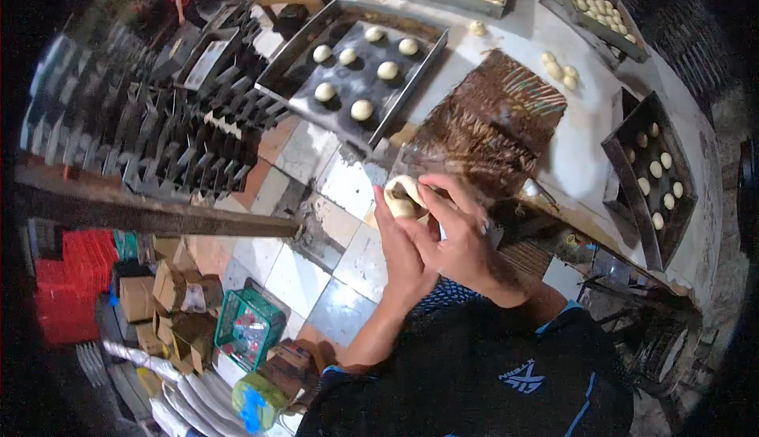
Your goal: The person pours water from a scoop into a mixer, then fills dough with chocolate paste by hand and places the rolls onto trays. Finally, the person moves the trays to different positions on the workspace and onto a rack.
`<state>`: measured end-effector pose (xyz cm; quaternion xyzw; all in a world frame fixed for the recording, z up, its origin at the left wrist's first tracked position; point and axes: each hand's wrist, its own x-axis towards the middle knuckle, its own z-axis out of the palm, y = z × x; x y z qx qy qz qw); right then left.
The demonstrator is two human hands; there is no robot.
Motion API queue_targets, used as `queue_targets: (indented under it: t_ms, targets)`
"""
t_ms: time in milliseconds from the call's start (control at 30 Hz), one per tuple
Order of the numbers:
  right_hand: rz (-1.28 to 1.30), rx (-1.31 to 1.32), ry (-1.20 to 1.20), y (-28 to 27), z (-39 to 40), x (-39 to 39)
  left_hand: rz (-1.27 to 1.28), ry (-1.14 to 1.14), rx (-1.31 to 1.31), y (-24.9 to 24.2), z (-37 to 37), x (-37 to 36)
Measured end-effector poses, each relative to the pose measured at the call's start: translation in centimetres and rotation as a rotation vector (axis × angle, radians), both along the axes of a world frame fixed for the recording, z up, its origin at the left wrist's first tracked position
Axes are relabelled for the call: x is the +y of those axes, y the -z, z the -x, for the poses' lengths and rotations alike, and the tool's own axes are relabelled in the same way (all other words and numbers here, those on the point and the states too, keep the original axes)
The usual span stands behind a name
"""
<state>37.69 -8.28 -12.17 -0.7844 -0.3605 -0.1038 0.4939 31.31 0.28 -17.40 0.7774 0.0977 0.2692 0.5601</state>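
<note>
A piece of pale dough [402,206] is cupped around a dark filling, with its top partly open. My left hand [405,257] holds it from below and from the left side. The fingers of my right hand [458,235] are closed on its right edge. Just beyond my hands, a dark brown slab of filling [506,113] with ridged marks lies at the table's edge. A black baking tray [316,105] with several round dough balls [362,110] stands to the left of the slab.
More trays of dough balls stand at the back [466,2], far right [597,10] and right [632,176] of the white table [585,113]. Loose balls [560,69] sit beside the slab. Stacked trays [158,121], boxes and a green crate [251,328] are at the left. Another person [175,1] bends far off.
</note>
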Motion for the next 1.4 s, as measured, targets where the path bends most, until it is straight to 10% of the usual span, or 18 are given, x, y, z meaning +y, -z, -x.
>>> queue_targets:
  t_ms: [200,400,533,633,667,767,867,933,1200,1267,1400]
  targets:
    - [-0.105,-0.286,-0.260,-3.3,2.8,1.9,0.852,0.249,-0.353,-2.7,6.3,4.6]
    - [-0.231,0.865,-0.479,-3.6,2.4,2.6,-0.062,-0.096,-0.575,-0.5,5.4,6.5]
    - [-0.077,0.065,-0.419,-4.3,0.2,3.5,-0.359,-0.285,-0.482,-1.5,2.9,6.4]
    - [-0.081,-0.009,-0.374,-3.4,-2.1,3.6,-0.620,-0.162,-0.172,-2.9,0.4,7.6]
    - [-0.101,-0.054,-0.367,-3.0,-3.4,3.6,-0.641,-0.162,-0.180,-3.1,-1.0,7.5]
    - [-0.190,-0.122,-0.363,-3.8,-7.9,3.6,0.342,0.163,-0.265,-4.0,-5.0,7.6]
    - [-0.249,0.058,-0.362,-5.8,-11.1,2.6,0.532,0.283,-0.402,-4.5,-8.1,6.9]
    - [-0.193,0.556,-0.461,-6.3,-12.8,1.9,0.251,0.260,-0.466,-5.2,-10.3,7.3]
    - [-0.358,-0.162,-0.422,-3.5,-15.9,5.0,0.078,-0.067,-0.600,-7.1,-16.1,8.6]
    - [-0.411,-0.090,-0.490,-3.3,-16.8,6.0,0.416,0.068,-0.487,-7.4,-16.6,8.9]
    - [-0.248,0.225,-0.621,-2.2,-18.1,9.6,-0.003,0.398,-0.554,-6.6,-19.3,15.9]
